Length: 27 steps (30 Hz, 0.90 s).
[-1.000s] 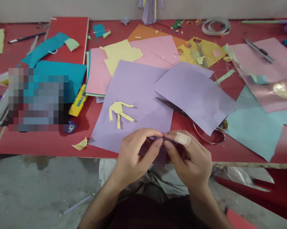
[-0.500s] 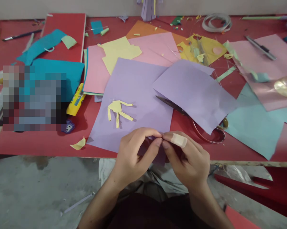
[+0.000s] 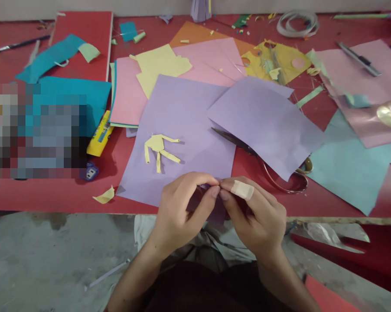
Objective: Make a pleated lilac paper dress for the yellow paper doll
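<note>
purple slip (image 3: pixel 204 186), mostly hidden, is by the worktop's (image 3: pixel 52 195) front edge, pinched between thumb and fingertips of the left hand (image 3: pixel 184 201) and right hand (image 3: pixel 259 210). just beyond, a yellow figure (image 3: pixel 156 143) lies on a purple sheet (image 3: pixel 189 104); scissors (image 3: pixel 233 139) rest rightward, partly under a loose sheet (image 3: pixel 263 123).

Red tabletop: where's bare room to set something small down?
Likely best: bare red tabletop at front left, bordered by the yellow scrap and front edge. Smaller: a patch between the right hand, scissors and pale-blue sheet. Crowded: back centre, around the orange sheet, pink sheet and holed yellow sheet.
</note>
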Each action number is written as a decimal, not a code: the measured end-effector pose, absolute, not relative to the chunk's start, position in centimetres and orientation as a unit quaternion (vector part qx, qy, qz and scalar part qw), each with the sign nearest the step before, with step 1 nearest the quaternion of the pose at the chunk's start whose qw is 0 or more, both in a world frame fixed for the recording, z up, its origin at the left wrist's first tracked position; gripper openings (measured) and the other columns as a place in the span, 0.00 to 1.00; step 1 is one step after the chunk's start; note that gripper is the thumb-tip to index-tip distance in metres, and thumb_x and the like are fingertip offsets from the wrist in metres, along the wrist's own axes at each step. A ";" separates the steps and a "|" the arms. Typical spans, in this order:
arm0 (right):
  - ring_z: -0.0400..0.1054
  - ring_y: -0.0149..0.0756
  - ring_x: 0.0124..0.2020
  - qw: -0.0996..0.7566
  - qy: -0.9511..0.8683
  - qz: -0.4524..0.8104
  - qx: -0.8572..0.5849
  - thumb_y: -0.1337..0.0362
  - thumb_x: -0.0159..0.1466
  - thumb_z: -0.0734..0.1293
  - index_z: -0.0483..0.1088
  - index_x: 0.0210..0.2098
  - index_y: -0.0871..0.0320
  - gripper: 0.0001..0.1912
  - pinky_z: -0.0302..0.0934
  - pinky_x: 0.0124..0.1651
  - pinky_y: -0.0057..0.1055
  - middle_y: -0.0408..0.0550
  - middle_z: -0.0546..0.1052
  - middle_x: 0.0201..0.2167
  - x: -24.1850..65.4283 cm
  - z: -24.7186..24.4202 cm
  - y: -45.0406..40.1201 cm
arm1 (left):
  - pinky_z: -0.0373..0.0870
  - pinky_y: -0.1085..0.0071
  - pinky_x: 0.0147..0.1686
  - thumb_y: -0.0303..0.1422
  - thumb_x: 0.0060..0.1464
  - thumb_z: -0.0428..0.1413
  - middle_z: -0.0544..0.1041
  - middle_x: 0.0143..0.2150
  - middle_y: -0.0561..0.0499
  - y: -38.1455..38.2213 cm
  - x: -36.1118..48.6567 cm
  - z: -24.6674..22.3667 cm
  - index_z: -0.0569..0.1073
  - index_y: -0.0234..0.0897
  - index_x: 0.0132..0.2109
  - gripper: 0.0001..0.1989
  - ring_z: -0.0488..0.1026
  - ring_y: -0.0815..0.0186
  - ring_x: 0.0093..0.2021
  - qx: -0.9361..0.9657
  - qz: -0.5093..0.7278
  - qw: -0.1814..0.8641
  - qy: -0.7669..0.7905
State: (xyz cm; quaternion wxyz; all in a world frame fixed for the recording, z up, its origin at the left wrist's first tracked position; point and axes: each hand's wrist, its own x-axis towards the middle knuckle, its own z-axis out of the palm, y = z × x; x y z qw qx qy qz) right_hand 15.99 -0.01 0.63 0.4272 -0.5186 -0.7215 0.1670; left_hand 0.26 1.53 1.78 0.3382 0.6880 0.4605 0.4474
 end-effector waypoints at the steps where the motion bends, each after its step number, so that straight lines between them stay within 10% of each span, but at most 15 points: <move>1: 0.77 0.35 0.35 0.426 -0.723 0.164 -0.519 0.72 0.64 0.68 0.75 0.43 0.53 0.10 0.73 0.38 0.32 0.45 0.81 0.37 16.0 0.6 0.0 | 0.74 0.74 0.35 0.27 0.63 0.55 0.79 0.36 0.53 1.5 0.3 1.8 0.71 0.41 0.44 0.04 0.76 0.70 0.35 0.689 0.446 0.337 0.462; 27: 0.77 0.33 0.35 0.413 -0.746 0.122 -0.508 0.72 0.66 0.66 0.71 0.42 0.56 0.07 0.73 0.37 0.30 0.44 0.81 0.35 15.7 0.7 0.3 | 0.73 0.79 0.39 0.26 0.63 0.56 0.79 0.38 0.56 1.5 0.3 1.6 0.71 0.40 0.46 0.06 0.76 0.74 0.37 0.707 0.434 0.313 0.462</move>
